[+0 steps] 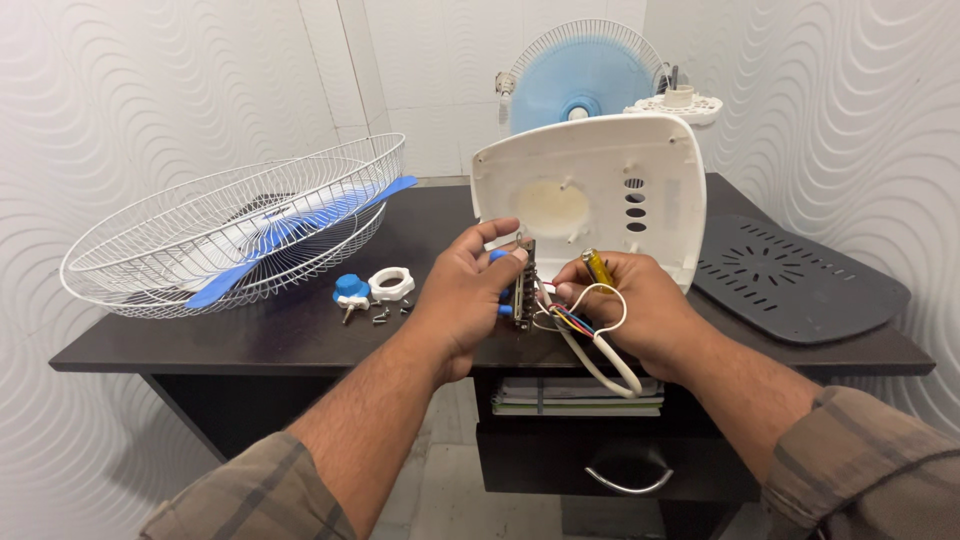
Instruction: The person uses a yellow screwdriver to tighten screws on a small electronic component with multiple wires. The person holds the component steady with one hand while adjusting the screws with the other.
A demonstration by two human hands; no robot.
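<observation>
Two plaid sleeves enter from the bottom edge, forearms reaching forward over the front of a dark desk (300, 345). Below the desk edge, stacked papers (578, 396) lie on a shelf above a drawer with a metal handle (628, 482).

The left hand (470, 290) is closed on a switch block (523, 285) with blue buttons, its grip pinching the block on edge so that the terminals face the other hand. The right hand (630, 305) is closed around a yellow screwdriver (597, 268), the tip held beside the block. A bundle of coloured wires (575, 320) and a white cable (600, 365) loop out under the right hand, kept clear of the tool.

Just behind the hands, a white base cover (600, 190) is stood on edge, its hollow inside turned toward the camera so that the block stays within reach of its wires.

To the left on the desk, a blue knob (351, 289), a white ring nut (391, 284) and small screws (381, 317) are grouped together. Farther left, a wire guard (150, 250) lies tilted with a blue blade (290, 235) resting in it. At right a dark vented plate (800, 280) lies flat.

Farthest back, a second guard (580, 70) with a blue blade behind it is leaned against the wall.
</observation>
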